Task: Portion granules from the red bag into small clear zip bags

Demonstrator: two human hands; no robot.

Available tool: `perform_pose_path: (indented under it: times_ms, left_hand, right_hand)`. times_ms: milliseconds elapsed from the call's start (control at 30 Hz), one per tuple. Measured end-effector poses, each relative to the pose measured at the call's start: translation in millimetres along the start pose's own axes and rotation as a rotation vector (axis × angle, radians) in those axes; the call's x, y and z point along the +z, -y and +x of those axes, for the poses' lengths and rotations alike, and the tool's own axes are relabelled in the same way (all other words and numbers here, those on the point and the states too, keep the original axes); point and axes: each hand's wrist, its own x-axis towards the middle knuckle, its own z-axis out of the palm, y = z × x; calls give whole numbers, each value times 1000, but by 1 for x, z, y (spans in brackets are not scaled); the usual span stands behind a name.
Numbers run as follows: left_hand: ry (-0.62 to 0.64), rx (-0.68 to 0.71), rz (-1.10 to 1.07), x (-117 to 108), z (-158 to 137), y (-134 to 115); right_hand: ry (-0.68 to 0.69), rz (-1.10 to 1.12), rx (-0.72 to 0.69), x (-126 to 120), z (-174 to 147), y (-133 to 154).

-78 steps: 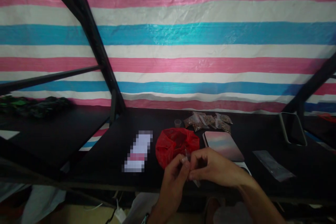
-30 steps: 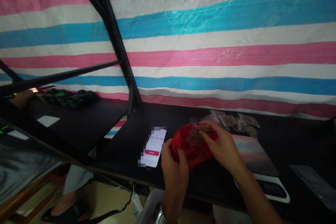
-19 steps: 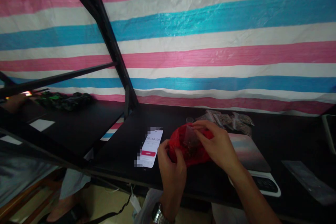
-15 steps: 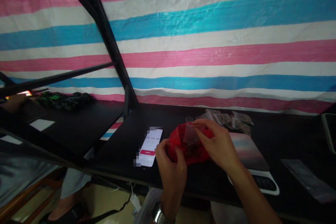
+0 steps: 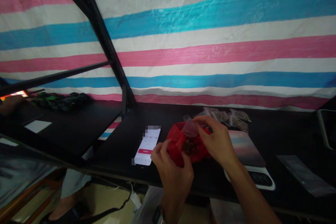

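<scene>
A red plastic bag (image 5: 176, 148) lies opened on the black table, with small brown dried bits (image 5: 191, 144) showing inside. My left hand (image 5: 174, 168) is closed around its near left edge, thumb toward the contents. My right hand (image 5: 216, 138) pinches a small translucent plastic piece (image 5: 189, 129), cone-like with a rounded lower edge, over the bag's mouth. Whether it is a scoop or a small funnel I cannot tell. Just behind it shows a clear round rim (image 5: 186, 117). Several clear packets (image 5: 237, 119) of brown bits lie beyond my right hand.
A phone showing a timer (image 5: 148, 146) lies left of the bag. Right of it is a white scale-like device (image 5: 262, 178) with a shiny plate (image 5: 245, 148). Flat clear bags (image 5: 306, 175) lie farther right. A black frame post (image 5: 105, 35) rises at left; another person sits beyond.
My right hand has tilted the translucent piece so its rounded edge faces down. My left hand has shifted along the bag's near edge, and more brown bits show. The view has moved slightly.
</scene>
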Motion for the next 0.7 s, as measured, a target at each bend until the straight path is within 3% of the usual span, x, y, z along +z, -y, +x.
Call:
perform_pose_path:
  times_ms: [167,267,400,467,567,700]
  left_hand:
    - [307,329,136,-14,-23,-2]
    - [325,390,295,-14,-19,17]
    - [301,476,262,-8,-2,36]
    - [277,430,167,-7,4,37]
    - [190,253,19,-6,7,32]
    - [180,108,-113,-5,8,29]
  right_hand:
    - [-122,114,161,-12,5,-11]
    - [-108,156,263,-13,6,-18]
    - [-163,189,367,-19,9,-21]
    - [-243,252,404,-32,11,-23]
    - [-407,311,460,-69,9,-38]
    - [-658,144,562,-125,-9,-84]
